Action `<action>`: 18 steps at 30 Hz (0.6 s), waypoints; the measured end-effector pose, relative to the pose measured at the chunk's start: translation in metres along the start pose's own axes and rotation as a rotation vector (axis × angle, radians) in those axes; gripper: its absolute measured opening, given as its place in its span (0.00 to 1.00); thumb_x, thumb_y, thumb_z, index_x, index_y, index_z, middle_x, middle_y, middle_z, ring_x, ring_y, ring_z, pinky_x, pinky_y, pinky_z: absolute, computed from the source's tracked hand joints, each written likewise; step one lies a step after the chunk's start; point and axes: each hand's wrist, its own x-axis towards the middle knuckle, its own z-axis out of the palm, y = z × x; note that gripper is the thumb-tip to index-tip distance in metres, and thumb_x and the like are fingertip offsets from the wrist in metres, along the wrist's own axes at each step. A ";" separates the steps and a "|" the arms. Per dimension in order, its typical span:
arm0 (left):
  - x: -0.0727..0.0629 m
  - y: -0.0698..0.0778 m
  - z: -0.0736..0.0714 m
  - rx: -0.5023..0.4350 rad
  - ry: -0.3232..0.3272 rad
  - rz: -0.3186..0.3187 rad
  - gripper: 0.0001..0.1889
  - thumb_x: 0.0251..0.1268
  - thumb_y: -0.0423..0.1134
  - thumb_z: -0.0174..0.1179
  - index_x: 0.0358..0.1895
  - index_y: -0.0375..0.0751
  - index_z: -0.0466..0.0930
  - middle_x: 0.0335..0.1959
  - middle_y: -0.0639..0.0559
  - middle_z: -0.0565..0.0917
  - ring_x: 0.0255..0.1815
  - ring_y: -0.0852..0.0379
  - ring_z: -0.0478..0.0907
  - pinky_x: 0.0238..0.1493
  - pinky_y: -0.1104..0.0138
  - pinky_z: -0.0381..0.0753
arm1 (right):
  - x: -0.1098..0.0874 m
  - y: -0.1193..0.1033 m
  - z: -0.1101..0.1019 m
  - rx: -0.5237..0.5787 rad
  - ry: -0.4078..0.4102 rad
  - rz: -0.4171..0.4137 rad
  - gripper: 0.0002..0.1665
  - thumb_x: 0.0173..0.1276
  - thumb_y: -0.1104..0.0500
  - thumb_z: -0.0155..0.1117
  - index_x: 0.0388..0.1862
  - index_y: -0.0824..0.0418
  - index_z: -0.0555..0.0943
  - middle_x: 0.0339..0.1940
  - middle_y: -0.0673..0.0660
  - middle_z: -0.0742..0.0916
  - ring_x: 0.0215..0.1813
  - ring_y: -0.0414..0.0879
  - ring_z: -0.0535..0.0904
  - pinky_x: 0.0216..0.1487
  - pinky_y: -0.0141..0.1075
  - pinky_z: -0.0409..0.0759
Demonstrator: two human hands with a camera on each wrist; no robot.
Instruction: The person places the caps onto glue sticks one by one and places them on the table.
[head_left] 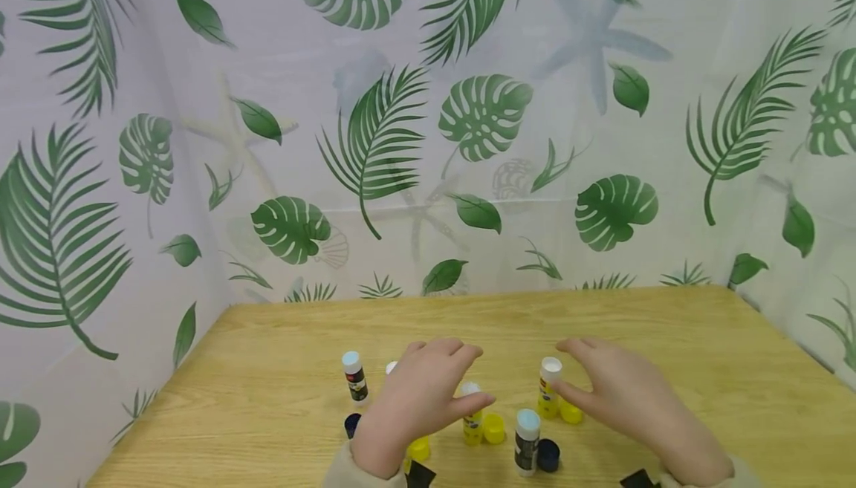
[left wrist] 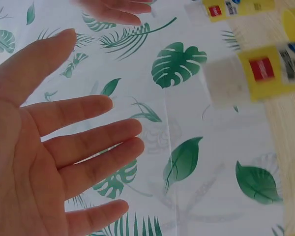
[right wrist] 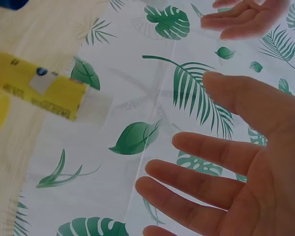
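My left hand [head_left: 428,391] hovers over the glue sticks, fingers spread and holding nothing. Opposite it, my right hand [head_left: 625,391] is also empty, its fingers extended. Near the right fingertips stands an uncapped yellow glue stick [head_left: 548,402], its yellow cap [head_left: 571,412] beside it. Another yellow glue stick [head_left: 472,430] stands just below the left thumb, with a yellow cap [head_left: 493,428] at its side. A black glue stick [head_left: 526,449] with a pale blue tip is in front, a dark cap [head_left: 548,456] alongside. The left hand partly hides a further white-tipped stick [head_left: 391,367].
Farther left stands a second black glue stick [head_left: 357,384], with a dark cap [head_left: 351,425] nearer the front. Another yellow cap [head_left: 419,449] shows below the left wrist. A leaf-printed cloth [head_left: 401,139] rises behind the wooden table [head_left: 267,339] and along its sides.
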 end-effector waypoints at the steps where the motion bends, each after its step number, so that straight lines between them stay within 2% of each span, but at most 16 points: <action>1: 0.003 0.002 0.000 -0.001 0.007 0.005 0.25 0.57 0.58 0.52 0.52 0.45 0.74 0.45 0.55 0.77 0.45 0.60 0.73 0.46 0.60 0.71 | -0.001 0.002 0.000 -0.009 -0.002 0.005 0.28 0.53 0.44 0.63 0.46 0.62 0.77 0.42 0.60 0.82 0.42 0.55 0.78 0.38 0.49 0.75; 4: 0.011 0.010 0.002 0.007 0.020 0.016 0.25 0.57 0.58 0.52 0.51 0.46 0.74 0.44 0.55 0.78 0.44 0.60 0.73 0.45 0.61 0.71 | -0.004 0.007 -0.002 -0.030 0.000 0.016 0.27 0.52 0.46 0.65 0.45 0.62 0.77 0.42 0.60 0.82 0.42 0.55 0.78 0.38 0.49 0.75; 9: 0.025 0.022 0.006 -0.002 -0.001 0.016 0.25 0.57 0.59 0.52 0.52 0.46 0.74 0.44 0.56 0.78 0.43 0.61 0.74 0.46 0.62 0.71 | -0.010 0.015 -0.003 -0.049 0.004 0.036 0.28 0.50 0.46 0.67 0.45 0.63 0.77 0.41 0.60 0.82 0.42 0.55 0.78 0.38 0.49 0.75; 12: 0.032 0.026 0.009 -0.016 -0.015 0.016 0.26 0.57 0.59 0.51 0.52 0.46 0.74 0.45 0.57 0.78 0.43 0.62 0.74 0.46 0.62 0.71 | -0.013 0.019 -0.005 -0.051 0.017 0.038 0.28 0.50 0.46 0.67 0.45 0.63 0.77 0.40 0.59 0.82 0.40 0.54 0.78 0.36 0.48 0.75; 18: 0.045 0.034 0.016 -0.005 0.002 0.036 0.25 0.56 0.59 0.52 0.50 0.47 0.75 0.45 0.58 0.78 0.43 0.62 0.74 0.44 0.65 0.72 | -0.018 0.026 -0.008 -0.057 0.026 0.036 0.27 0.51 0.45 0.66 0.44 0.62 0.77 0.40 0.59 0.82 0.39 0.54 0.78 0.35 0.48 0.76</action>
